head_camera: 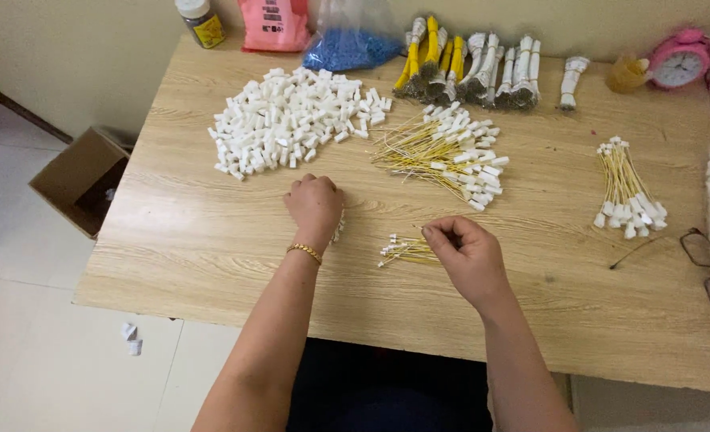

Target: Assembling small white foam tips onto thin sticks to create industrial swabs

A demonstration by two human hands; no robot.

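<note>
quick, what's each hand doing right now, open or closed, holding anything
Left hand: closed in a fist on the table; what it holds cannot be told.
Right hand: fingers pinched shut on the small bundle of yellow wires.

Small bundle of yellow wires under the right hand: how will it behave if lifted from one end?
The small wire bundle looks loose and unbound, so strands would likely splay or slip out. The thin wires probably droop, weighted by white end connectors. Probably very light; the right hand pinches it with fingertips only.
</note>
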